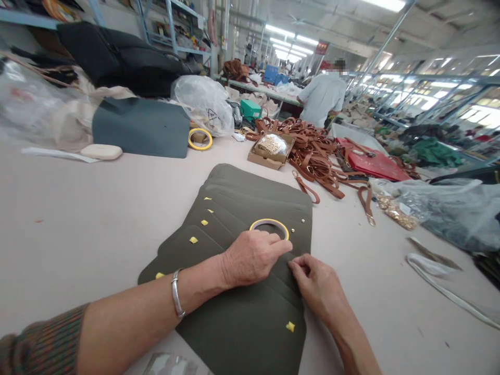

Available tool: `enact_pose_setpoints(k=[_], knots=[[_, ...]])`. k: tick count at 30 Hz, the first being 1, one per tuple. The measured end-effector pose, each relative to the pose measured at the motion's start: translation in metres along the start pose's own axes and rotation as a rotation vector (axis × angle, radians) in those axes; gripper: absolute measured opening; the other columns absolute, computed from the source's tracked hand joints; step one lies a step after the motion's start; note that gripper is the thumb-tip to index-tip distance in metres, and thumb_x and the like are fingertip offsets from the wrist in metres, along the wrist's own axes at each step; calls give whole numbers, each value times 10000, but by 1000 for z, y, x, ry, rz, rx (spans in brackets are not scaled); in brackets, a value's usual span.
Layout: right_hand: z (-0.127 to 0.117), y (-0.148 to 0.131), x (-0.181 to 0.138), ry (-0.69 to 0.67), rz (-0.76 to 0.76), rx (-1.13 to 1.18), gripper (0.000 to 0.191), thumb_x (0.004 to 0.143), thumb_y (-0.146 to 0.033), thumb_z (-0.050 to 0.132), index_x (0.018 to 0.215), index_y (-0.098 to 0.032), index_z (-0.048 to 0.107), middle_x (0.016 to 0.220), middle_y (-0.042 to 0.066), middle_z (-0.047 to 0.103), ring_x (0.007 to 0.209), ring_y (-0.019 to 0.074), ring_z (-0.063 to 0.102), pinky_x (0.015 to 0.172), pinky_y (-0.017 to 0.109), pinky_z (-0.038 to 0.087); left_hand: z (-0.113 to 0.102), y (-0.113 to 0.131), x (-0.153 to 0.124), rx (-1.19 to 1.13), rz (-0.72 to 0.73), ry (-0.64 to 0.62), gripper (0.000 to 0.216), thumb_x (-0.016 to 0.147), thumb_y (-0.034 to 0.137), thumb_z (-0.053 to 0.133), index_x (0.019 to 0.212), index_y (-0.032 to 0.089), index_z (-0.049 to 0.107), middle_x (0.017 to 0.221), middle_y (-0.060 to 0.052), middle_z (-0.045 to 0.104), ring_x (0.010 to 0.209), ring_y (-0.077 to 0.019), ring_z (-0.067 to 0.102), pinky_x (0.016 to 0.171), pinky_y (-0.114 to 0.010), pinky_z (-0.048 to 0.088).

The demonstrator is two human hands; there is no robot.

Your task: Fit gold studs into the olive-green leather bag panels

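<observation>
My left hand (253, 258), with a silver bangle on its wrist, is closed around the near side of a roll of yellow tape (269, 222). Under both hands lies a fanned stack of dark olive panels (250, 328). Small yellow tape pieces (194, 240) stick to their left parts, and another tape piece (290, 326) is near the lower right. Two small gold metal dots (292, 230) show near the right edge. Beside the tape roll, my right hand (318, 281) pinches thumb and forefinger at a panel's right side; what is between the fingertips is hidden.
Behind the panels stand a cardboard box (265, 158) of gold hardware and a heap of brown straps (312, 151). A second tape roll (200, 147) sits by a blue-grey sheet (140, 127). Plastic bags (441, 208) lie at right. A person (322, 99) stands farther back.
</observation>
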State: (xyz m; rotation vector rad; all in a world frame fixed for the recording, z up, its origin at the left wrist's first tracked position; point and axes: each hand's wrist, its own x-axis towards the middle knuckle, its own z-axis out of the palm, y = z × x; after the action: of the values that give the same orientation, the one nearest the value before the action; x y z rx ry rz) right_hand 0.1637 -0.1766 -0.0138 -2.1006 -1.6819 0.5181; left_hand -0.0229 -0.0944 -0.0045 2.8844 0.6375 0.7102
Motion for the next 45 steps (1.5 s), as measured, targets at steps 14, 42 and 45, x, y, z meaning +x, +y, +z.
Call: enact_pose_setpoints(k=[14,42,45], knots=[[-8,-11,-5,287,-533,207,132,898,-196,544,941,-205,668,862,26,708,766,136,649,730,246,501,9,11,-4,-119,-42,122,346,977,254,412,1314,183,384,1056,-35,690,858,-154,675,767,-281,530],[-14,16,15,3,245,793,446,585,-516,816,762,-122,706,595,23,634,480,98,551,463,216,490,10,2,8,158,-163,-98,136,952,225,427,986,169,546,908,-58,612,856,-213,535,754,-352,416],[-17,18,14,-100,238,761,437,618,-520,796,752,-118,691,583,22,622,462,96,535,459,224,471,9,3,5,115,-134,-113,140,953,222,421,981,165,546,860,-53,615,811,-203,539,749,-348,409]])
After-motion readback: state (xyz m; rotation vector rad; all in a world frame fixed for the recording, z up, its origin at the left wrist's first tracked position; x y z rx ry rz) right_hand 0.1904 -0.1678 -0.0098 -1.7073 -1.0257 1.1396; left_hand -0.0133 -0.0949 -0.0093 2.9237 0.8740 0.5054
